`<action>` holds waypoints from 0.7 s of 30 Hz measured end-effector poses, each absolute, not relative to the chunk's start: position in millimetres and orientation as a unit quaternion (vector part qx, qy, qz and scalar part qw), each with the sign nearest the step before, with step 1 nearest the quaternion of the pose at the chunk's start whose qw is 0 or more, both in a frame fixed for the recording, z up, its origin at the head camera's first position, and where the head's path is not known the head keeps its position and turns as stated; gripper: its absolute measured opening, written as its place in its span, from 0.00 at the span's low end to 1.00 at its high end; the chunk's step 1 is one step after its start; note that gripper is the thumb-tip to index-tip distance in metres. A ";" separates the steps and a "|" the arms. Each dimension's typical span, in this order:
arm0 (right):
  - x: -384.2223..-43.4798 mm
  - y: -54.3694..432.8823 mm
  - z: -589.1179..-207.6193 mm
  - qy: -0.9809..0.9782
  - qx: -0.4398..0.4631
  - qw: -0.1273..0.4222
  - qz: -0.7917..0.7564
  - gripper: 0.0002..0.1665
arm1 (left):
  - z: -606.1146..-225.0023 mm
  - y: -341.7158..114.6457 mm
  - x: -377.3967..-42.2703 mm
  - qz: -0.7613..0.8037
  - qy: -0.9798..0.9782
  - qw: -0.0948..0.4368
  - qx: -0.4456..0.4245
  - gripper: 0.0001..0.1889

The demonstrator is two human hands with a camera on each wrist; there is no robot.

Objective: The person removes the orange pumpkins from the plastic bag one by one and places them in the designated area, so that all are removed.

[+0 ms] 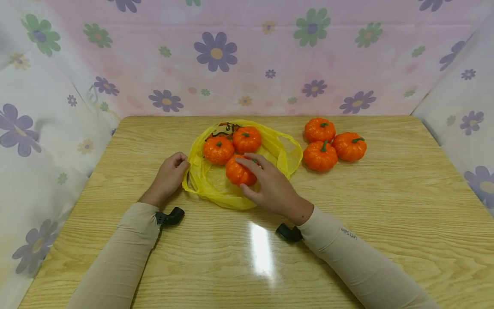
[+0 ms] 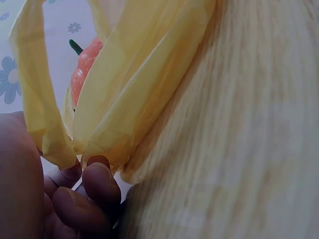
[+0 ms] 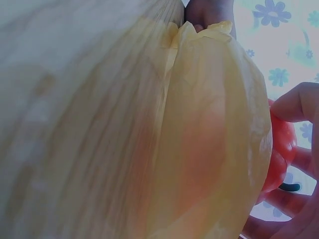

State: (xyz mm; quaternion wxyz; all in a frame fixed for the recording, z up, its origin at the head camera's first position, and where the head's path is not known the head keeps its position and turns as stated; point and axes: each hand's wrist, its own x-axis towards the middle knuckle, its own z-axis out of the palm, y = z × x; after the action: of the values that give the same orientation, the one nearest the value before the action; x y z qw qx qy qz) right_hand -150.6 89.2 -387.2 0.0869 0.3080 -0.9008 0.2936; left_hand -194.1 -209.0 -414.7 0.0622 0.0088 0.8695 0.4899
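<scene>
A yellow plastic bag (image 1: pixel 221 199) lies spread on the table with its mouth facing up. My left hand (image 1: pixel 167 175) pinches the bag's left edge near a handle loop; the left wrist view shows fingertips (image 2: pixel 101 183) on the thin plastic. Over the bag's mouth, my right hand (image 1: pixel 275 189) grips a small orange toy pumpkin (image 1: pixel 237 172) between thumb and fingers. In the right wrist view that pumpkin (image 3: pixel 283 142) shows just past the bag's rim. Two more pumpkins, one at left (image 1: pixel 218 151) and one behind (image 1: pixel 247 140), sit inside the bag.
Three orange pumpkins stand in a cluster right of the bag: a back one (image 1: pixel 318 130), a front one (image 1: pixel 319 157) and a right one (image 1: pixel 350 147). Flowered cloth (image 1: pixel 247 56) hangs behind the wooden table (image 1: pixel 386 206) and along its sides.
</scene>
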 end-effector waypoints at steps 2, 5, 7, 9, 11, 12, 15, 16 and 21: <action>-151.1 89.6 -387.9 -0.901 0.307 0.087 0.293 0.36 | -415.2 -209.1 -194.4 0.488 0.871 0.062 0.009 0.12; -151.6 90.0 -388.5 -0.902 0.307 0.087 0.292 0.36 | -415.7 -209.7 -194.6 0.483 0.873 0.062 0.009 0.12; -151.8 90.2 -388.7 -0.902 0.308 0.087 0.290 0.36 | -415.7 -209.9 -194.5 0.482 0.874 0.062 0.009 0.12; -151.8 90.2 -389.2 -0.903 0.309 0.089 0.286 0.36 | -415.5 -210.1 -194.1 0.482 0.874 0.062 0.010 0.12; -151.7 90.0 -389.8 -0.903 0.311 0.092 0.281 0.36 | -415.8 -210.2 -194.2 0.483 0.873 0.061 0.010 0.12; -151.6 89.9 -390.2 -0.903 0.312 0.094 0.279 0.36 | -415.8 -210.2 -194.1 0.484 0.873 0.062 0.011 0.12; -151.0 89.6 -390.2 -0.905 0.313 0.103 0.267 0.36 | -416.9 -210.7 -194.8 0.483 0.873 0.061 0.011 0.12; -150.8 89.6 -389.8 -0.907 0.312 0.106 0.263 0.36 | -417.3 -210.9 -195.1 0.482 0.874 0.061 0.010 0.12; -151.3 90.9 -387.0 -0.914 0.301 0.128 0.240 0.35 | -417.7 -211.1 -195.5 0.481 0.875 0.060 0.010 0.12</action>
State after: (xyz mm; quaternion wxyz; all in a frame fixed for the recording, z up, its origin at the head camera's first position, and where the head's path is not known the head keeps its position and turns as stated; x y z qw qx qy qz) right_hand -151.3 90.9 -387.0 0.1277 0.3009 -0.9142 0.2397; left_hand -195.5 -211.1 -417.7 0.0601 0.0105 0.8745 0.4812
